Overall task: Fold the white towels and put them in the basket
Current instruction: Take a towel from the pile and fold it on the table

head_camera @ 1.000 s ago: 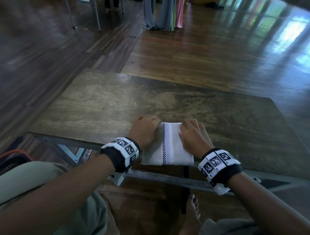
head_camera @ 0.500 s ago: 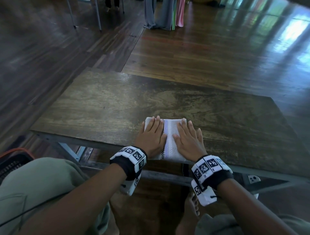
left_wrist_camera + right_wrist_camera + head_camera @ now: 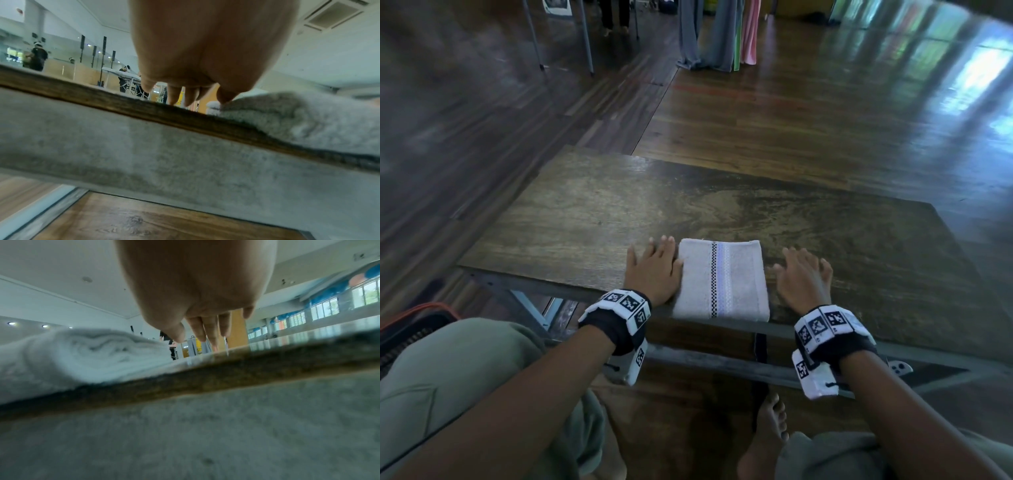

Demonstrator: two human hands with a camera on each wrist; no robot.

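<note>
A folded white towel (image 3: 720, 279) with a checked and lilac stripe lies at the near edge of the wooden table (image 3: 722, 212). My left hand (image 3: 654, 270) lies flat on the table with straight fingers, its thumb side touching the towel's left edge. My right hand (image 3: 803, 277) rests flat on the table a little right of the towel, apart from it. In the left wrist view the towel (image 3: 298, 120) bulges beside the thumb (image 3: 226, 97). The right wrist view shows the towel's layered fold (image 3: 82, 353) left of the fingers (image 3: 205, 331).
A dark basket with an orange rim (image 3: 410, 325) stands on the floor at the far left, beside my knee. The table's metal frame (image 3: 722, 363) runs below its near edge. Hanging clothes (image 3: 719, 34) and table legs stand far back on the wooden floor.
Both hands pressed flat on top of the towel half a second ago. They have slid off sideways, the left to the towel's left edge, the right onto the table at its right.
</note>
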